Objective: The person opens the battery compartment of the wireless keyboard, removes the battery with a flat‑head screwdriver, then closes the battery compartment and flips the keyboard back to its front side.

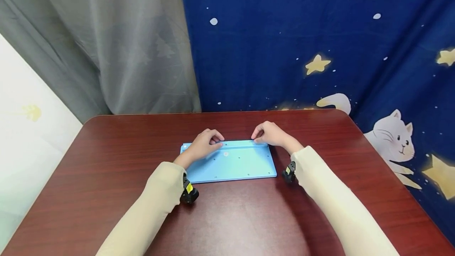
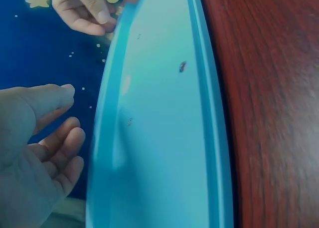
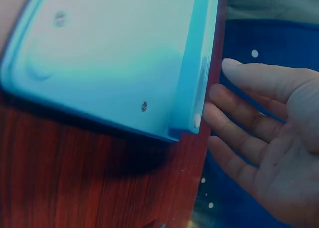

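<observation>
A light-blue keyboard (image 1: 245,167) lies underside up on the table, showing small screws, round feet and a raised bar along its far edge. Over its far left part is my left hand (image 1: 203,144), thumb and fingers loosely bent. In the left wrist view a gap shows between that hand's fingers (image 2: 75,140) and the keyboard's edge. My right hand (image 1: 273,133) is at the far right corner, fingertips right by the raised bar (image 3: 192,88). The right wrist view has its thumb and fingers spread apart, with nothing between them.
The dark red wooden table (image 1: 241,216) extends around the keyboard. Behind it hang a grey curtain (image 1: 142,50) and a blue curtain (image 1: 256,58) with stars and a white cat. Small black cameras (image 1: 189,192) are strapped at both wrists, over cream sleeves.
</observation>
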Tool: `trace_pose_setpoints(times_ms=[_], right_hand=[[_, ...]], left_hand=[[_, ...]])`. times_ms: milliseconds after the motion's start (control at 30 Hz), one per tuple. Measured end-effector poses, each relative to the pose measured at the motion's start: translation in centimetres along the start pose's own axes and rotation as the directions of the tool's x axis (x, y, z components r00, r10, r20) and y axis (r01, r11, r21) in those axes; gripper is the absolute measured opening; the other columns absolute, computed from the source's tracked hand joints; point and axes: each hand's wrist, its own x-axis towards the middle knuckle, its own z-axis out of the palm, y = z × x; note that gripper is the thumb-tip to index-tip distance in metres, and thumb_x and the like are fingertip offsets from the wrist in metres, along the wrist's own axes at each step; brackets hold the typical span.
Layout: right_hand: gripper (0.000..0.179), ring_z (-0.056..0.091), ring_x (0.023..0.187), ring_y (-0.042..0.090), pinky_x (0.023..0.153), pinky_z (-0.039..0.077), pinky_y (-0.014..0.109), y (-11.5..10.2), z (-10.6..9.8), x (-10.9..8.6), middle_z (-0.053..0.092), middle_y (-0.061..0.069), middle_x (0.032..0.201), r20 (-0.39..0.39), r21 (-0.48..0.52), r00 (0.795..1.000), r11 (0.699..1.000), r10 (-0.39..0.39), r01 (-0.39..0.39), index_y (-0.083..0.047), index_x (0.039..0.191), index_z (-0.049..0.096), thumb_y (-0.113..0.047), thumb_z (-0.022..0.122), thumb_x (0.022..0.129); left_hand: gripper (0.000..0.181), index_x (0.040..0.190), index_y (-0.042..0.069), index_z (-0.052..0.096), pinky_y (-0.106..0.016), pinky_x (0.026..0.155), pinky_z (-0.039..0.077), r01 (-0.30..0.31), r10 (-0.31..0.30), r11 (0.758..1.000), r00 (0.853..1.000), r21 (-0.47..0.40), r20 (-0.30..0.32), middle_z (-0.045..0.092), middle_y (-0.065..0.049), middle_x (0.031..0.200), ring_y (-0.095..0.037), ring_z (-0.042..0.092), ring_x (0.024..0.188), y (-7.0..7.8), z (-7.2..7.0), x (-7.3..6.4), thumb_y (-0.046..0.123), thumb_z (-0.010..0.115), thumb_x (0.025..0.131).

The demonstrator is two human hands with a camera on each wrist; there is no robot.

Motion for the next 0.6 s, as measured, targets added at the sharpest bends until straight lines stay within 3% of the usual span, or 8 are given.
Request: trace_pose_setpoints(times_ms=[233, 533, 600], right_hand=[[0.01, 0.061, 0.078, 0.015, 0.07, 0.049, 0.03, 0.1, 0.2, -2.3, 0.066, 0.003, 0.085, -0.02, 0.003, 1.0, 1.0, -0.008, 0.009, -0.002, 0.09, 0.069, -0.004, 0.067, 0.081], [0.012, 0.06, 0.076, 0.015, 0.07, 0.049, 0.033, 1.1, 0.7, -5.2, 0.067, 0.004, 0.086, -0.037, 0.001, 0.999, 1.0, -0.016, 0.016, -0.002, 0.092, 0.069, -0.005, 0.068, 0.08], [0.012, 0.06, 0.076, 0.015, 0.076, 0.047, 0.038, 1.3, 0.9, -5.7, 0.067, 0.004, 0.085, -0.043, -0.009, 0.999, 1.0, -0.015, 0.014, -0.002, 0.091, 0.069, -0.005, 0.068, 0.08]], left_hand=[[0.015, 0.099, 0.003, 0.062, -0.032, 0.073, 0.042, 0.004, -0.003, 0.999, 1.0, 0.042, -0.023, 0.054, -0.008, 0.09, -0.02, 0.05, 0.082, -0.3, -1.5, -2.0, 0.009, 0.062, 0.086], [0.014, 0.097, -0.001, 0.062, -0.034, 0.071, 0.044, 0.073, -0.068, 0.995, 0.995, 0.068, -0.076, 0.056, -0.01, 0.087, -0.021, 0.052, 0.079, -1.0, -3.3, -5.0, 0.007, 0.062, 0.085], [0.015, 0.098, -0.002, 0.061, -0.034, 0.069, 0.044, 0.091, -0.085, 0.993, 0.993, 0.074, -0.079, 0.056, -0.011, 0.087, -0.021, 0.052, 0.078, -1.3, -3.5, -5.7, 0.006, 0.061, 0.085]])
